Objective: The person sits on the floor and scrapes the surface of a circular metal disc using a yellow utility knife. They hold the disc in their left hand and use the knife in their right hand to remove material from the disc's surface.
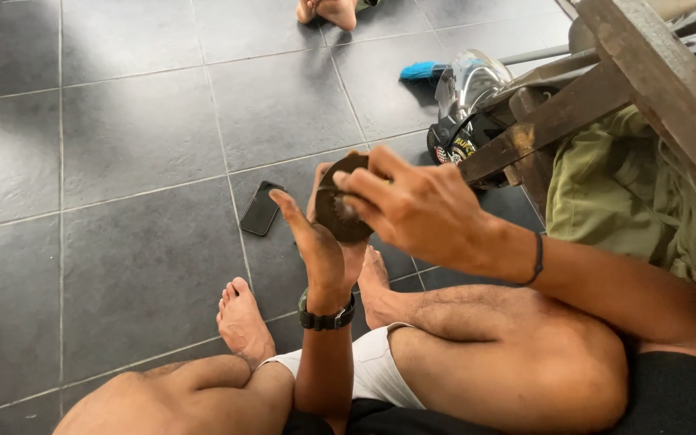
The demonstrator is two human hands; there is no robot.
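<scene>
Holding a disc (340, 211) up over crossed legs, both hands clamp it: left hand (321, 246) cups it from beneath, right hand (414, 211) pinches rim and face. Disc is dark, round, matte metal, toothed around the edge, grimy. Below, grey slate-textured floor (138, 145) with a black phone (261, 208) lying flat. Helmet (462, 109), glossy, sits near a rough wooden beam (654, 72).

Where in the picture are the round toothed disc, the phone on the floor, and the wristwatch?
Round toothed disc (340, 211), head view, on its dark face between both hands.
Phone (261, 209), head view, middle of its black screen, flat on the grey tiles.
Wristwatch (325, 319), head view, on its black band around the left wrist.
</scene>
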